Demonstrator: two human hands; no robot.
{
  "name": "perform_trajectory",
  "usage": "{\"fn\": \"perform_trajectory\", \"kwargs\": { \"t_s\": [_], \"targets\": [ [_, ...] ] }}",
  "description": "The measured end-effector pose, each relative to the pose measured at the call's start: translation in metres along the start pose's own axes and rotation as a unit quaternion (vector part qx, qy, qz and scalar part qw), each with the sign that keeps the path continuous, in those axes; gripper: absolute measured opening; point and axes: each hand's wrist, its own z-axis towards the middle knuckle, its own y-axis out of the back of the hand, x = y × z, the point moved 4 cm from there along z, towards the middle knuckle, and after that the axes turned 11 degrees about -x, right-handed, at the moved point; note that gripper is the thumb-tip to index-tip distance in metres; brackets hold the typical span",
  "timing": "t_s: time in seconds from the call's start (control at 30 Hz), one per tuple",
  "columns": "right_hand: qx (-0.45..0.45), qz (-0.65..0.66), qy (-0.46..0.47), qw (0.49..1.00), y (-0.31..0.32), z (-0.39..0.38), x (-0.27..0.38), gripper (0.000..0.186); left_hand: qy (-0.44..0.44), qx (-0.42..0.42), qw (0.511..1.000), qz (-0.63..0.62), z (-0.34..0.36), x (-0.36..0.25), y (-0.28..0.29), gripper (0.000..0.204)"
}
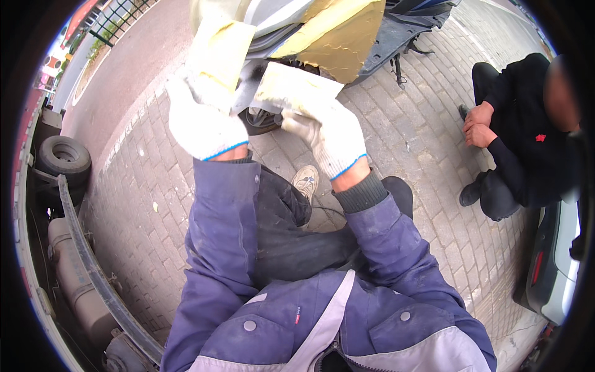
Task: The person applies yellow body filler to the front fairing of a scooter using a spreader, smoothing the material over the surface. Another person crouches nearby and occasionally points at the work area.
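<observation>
Both my hands wear white knit gloves with blue cuffs. My left hand (201,121) is raised and closed on a strip of pale yellow masking paper (217,53) that hangs from a scooter's body. My right hand (331,136) pinches another flap of the same yellowish paper (291,90) just right of it. A brownish-yellow sheet (341,37) covers the scooter panel above. The scooter's wheel (260,121) shows between my hands. My purple jacket sleeves come up from the lower edge, and my shoe (305,181) rests on the paving.
Another person in black (520,142) crouches at the right on the brick paving (142,204). A truck's side with a tyre (65,158) and tank runs along the left. A white vehicle's rear corner (555,260) stands at the lower right.
</observation>
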Motion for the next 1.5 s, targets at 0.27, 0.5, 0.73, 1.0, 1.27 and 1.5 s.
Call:
{"fn": "perform_trajectory", "kwargs": {
  "t_s": [0.27,0.5,0.73,1.0,1.27,1.5],
  "targets": [
    [-0.026,-0.272,0.154,0.95,0.036,-0.058,0.054,0.034,0.152,-0.043,0.98,0.125,-0.104,-0.078,0.05,0.045],
    [-0.05,-0.257,0.151,0.953,0.038,-0.111,0.09,0.029,0.204,0.068,0.959,0.183,-0.128,-0.063,0.061,0.055],
    [-0.151,-0.42,0.26,0.856,0.05,-0.136,0.087,0.02,0.287,0.062,0.94,0.174,-0.129,-0.009,0.088,0.056],
    [-0.13,-0.53,0.404,0.734,-0.016,-0.124,0.031,0.027,0.405,0.071,0.902,0.133,-0.081,0.018,0.097,0.06],
    [-0.185,-0.652,0.368,0.636,0.001,-0.095,0.008,0.022,0.434,0.163,0.879,0.112,0.005,0.022,0.073,0.051],
    [-0.428,-0.312,0.26,0.808,0.071,0.009,-0.02,0.042,0.366,0.127,0.913,0.125,0.078,0.023,0.056,0.049]
  ]
}}
